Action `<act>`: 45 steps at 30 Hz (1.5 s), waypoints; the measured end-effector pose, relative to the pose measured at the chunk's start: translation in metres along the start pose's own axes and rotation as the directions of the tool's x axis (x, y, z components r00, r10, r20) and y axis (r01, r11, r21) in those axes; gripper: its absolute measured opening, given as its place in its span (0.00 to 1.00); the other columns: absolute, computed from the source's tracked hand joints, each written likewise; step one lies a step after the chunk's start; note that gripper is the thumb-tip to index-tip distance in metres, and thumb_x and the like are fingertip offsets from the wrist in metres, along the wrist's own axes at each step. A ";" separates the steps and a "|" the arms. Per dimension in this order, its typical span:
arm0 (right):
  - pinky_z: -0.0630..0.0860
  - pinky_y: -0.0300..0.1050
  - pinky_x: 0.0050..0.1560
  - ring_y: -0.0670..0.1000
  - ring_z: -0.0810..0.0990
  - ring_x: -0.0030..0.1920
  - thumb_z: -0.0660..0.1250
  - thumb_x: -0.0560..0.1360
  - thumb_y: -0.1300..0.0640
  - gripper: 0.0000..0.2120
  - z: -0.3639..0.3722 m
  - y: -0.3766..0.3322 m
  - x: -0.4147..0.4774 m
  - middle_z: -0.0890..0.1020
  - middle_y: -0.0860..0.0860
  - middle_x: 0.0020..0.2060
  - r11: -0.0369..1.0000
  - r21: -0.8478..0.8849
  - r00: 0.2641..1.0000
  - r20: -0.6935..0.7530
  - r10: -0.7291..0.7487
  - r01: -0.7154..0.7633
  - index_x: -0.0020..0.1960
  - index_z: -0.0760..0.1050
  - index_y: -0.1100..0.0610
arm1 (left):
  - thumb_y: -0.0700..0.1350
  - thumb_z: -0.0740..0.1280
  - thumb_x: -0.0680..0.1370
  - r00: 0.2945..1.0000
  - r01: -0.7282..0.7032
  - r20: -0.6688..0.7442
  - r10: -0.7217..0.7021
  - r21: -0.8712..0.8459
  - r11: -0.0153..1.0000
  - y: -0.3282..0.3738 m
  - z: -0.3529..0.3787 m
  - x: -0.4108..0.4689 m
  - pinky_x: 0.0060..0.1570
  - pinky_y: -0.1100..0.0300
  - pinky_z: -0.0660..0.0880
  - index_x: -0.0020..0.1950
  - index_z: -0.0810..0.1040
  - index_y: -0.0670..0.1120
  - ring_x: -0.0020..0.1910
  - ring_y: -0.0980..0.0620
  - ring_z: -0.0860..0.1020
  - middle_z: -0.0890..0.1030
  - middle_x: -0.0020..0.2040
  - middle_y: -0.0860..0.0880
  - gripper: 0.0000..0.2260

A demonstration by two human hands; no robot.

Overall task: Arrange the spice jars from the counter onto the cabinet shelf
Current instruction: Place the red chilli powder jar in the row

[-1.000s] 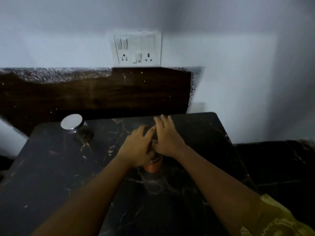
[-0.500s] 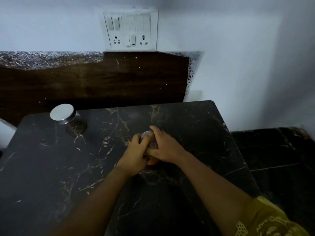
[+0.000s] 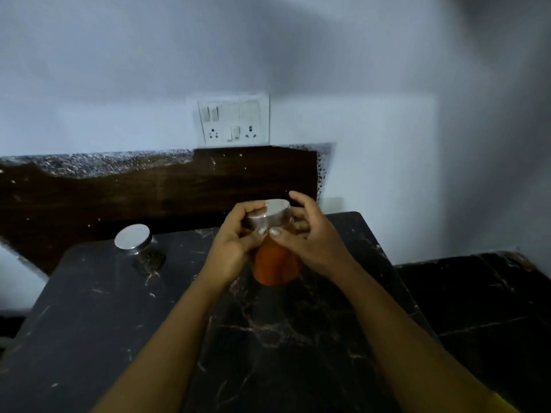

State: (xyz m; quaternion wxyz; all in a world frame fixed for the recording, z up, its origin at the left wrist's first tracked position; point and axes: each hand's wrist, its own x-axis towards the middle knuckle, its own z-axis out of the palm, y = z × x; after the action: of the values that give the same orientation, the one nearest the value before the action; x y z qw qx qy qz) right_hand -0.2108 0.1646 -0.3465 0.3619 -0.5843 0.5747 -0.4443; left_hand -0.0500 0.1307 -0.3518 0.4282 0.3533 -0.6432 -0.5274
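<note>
A glass spice jar (image 3: 275,265) with orange-red powder and a silver lid is held above the black marble counter (image 3: 268,338), tilted a little. My left hand (image 3: 235,242) grips the lid and upper part from the left. My right hand (image 3: 313,239) wraps the jar's neck from the right, its upper fingers spread. A second jar (image 3: 138,248) with a silver lid and dark contents stands on the counter at the back left, apart from both hands. No cabinet shelf is in view.
A dark wooden backsplash (image 3: 149,198) runs behind the counter. A white switch and socket panel (image 3: 234,120) sits on the wall above it. A lower dark marble surface (image 3: 483,308) lies to the right of the counter's edge.
Both hands have lifted the orange jar off the counter, so its lid and orange body now show. The view has tilted up. The jar at the back left has not moved.
</note>
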 end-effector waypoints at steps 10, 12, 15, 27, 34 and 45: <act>0.80 0.41 0.45 0.44 0.82 0.52 0.77 0.62 0.49 0.27 -0.014 -0.040 -0.034 0.83 0.42 0.50 0.888 0.457 0.995 0.064 -0.079 0.041 0.58 0.72 0.41 | 0.42 0.58 0.80 0.969 -0.185 -0.193 0.152 -0.170 0.968 0.080 0.013 -0.007 0.48 0.59 0.78 0.63 0.67 0.50 0.46 0.59 0.79 0.76 0.53 0.49 0.12; 0.80 0.39 0.45 0.42 0.82 0.51 0.78 0.57 0.41 0.32 -0.011 -0.051 -0.036 0.81 0.42 0.51 0.896 0.434 0.996 -0.057 -0.072 0.090 0.59 0.71 0.39 | 0.47 0.58 0.80 0.945 -0.198 -0.265 0.192 0.004 0.980 0.084 0.022 -0.011 0.40 0.71 0.76 0.68 0.61 0.49 0.43 0.67 0.79 0.75 0.52 0.52 0.17; 0.79 0.38 0.46 0.41 0.80 0.51 0.73 0.54 0.34 0.39 -0.011 -0.065 -0.042 0.77 0.39 0.53 0.937 0.327 0.982 -0.173 -0.072 0.126 0.63 0.68 0.40 | 0.57 0.63 0.72 0.965 -0.158 -0.201 0.166 0.058 0.986 0.089 0.035 -0.020 0.36 0.73 0.75 0.73 0.50 0.51 0.46 0.63 0.78 0.73 0.57 0.53 0.35; 0.80 0.41 0.46 0.44 0.82 0.53 0.69 0.63 0.43 0.25 -0.018 -0.080 -0.064 0.82 0.42 0.51 0.850 0.520 0.996 -0.024 -0.084 0.084 0.60 0.73 0.42 | 0.54 0.67 0.67 0.968 -0.106 -0.246 0.055 -0.199 0.974 0.098 0.041 -0.026 0.43 0.57 0.78 0.61 0.59 0.50 0.52 0.49 0.78 0.71 0.56 0.48 0.28; 0.78 0.32 0.43 0.41 0.80 0.54 0.72 0.61 0.48 0.28 -0.017 -0.083 -0.070 0.79 0.42 0.56 0.830 0.503 0.959 -0.255 -0.125 0.242 0.61 0.73 0.41 | 0.57 0.60 0.74 0.967 -0.165 -0.190 0.168 0.030 0.986 0.104 0.046 -0.034 0.54 0.59 0.76 0.72 0.60 0.51 0.58 0.53 0.76 0.71 0.63 0.49 0.27; 0.80 0.43 0.52 0.45 0.82 0.54 0.72 0.61 0.50 0.34 -0.030 -0.086 -0.072 0.84 0.42 0.49 0.825 0.532 0.978 -0.172 -0.119 0.194 0.66 0.69 0.43 | 0.56 0.66 0.68 0.961 -0.239 -0.148 0.234 -0.022 0.971 0.109 0.051 -0.040 0.39 0.74 0.75 0.62 0.58 0.52 0.47 0.68 0.79 0.73 0.56 0.54 0.27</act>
State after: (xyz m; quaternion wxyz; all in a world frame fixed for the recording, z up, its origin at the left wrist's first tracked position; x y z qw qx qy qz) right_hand -0.2050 0.2452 -0.2633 0.4368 -0.4716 0.3971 -0.6550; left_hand -0.0819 0.2073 -0.2554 0.5405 0.3027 -0.6375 -0.4581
